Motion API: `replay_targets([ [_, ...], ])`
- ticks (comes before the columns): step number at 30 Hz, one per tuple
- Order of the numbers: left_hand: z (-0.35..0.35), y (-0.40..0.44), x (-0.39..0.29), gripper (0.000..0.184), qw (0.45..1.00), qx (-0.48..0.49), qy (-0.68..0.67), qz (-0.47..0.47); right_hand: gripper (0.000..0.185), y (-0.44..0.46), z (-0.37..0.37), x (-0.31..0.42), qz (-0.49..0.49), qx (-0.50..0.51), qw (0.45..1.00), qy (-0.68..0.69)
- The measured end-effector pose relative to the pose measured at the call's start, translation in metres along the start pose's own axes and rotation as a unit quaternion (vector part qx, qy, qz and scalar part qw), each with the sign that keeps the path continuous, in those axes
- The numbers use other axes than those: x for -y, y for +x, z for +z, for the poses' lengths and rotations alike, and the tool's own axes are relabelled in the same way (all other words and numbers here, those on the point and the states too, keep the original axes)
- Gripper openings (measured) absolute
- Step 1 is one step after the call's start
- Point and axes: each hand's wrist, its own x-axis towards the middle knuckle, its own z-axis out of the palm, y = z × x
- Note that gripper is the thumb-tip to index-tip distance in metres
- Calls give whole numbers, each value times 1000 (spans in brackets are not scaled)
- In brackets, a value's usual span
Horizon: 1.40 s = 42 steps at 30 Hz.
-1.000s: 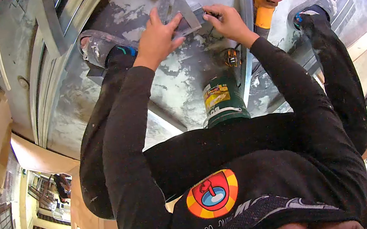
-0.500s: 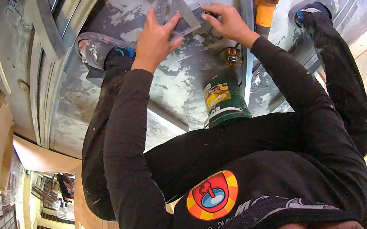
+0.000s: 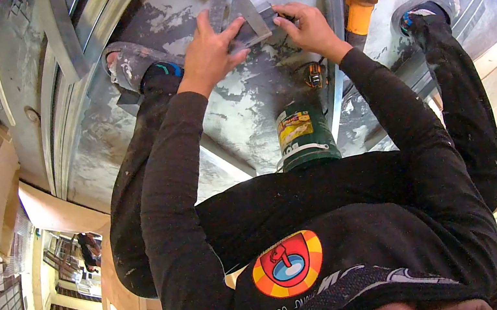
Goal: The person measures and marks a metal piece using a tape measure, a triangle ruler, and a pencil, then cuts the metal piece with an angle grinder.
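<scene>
My left hand (image 3: 210, 55) has its fingers spread over a clear triangular set square (image 3: 253, 16) and holds it by the lower left edge. The set square lies against a grey metal tube (image 3: 264, 10), partly hidden beneath it. To the right, the fingertips of my right hand (image 3: 308, 28) are pinched on a thin, dark, pencil-like stick (image 3: 275, 12) beside the tube's end. Most of that stick is hidden by the fingers.
An orange angle grinder (image 3: 360, 15) with a red disc lies right of an upright-looking metal channel (image 3: 332, 0). A tape measure (image 3: 314, 75) sits near a green bucket (image 3: 304, 136) between my legs. Long metal profiles (image 3: 63, 87) run along the left. My feet rest on the stained floor.
Both hands and the set square stay almost where they were. The right fingertips shift only very slightly at the tube's end.
</scene>
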Motion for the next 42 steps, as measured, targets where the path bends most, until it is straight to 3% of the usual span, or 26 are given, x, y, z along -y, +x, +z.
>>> replay_targets([
  [10, 3, 0, 0, 69, 1000, -18, 5, 9, 26, 0, 1, 4, 13, 4, 1000, 3],
  [15, 1, 2, -6, 67, 1000, -21, -4, -13, 20, -6, 4, 15, -57, -141, 987, -56],
  [19, -1, 3, -10, 66, 999, -5, -4, -38, 26, -7, 6, 24, -99, -81, 989, -74],
  [40, 2, 3, -9, 69, 999, -3, 6, -41, 29, -15, 20, 21, -57, -54, 992, -98],
  [42, 3, 4, -9, 68, 999, -12, 6, -32, 29, -32, 16, 20, -35, -12, 993, -112],
])
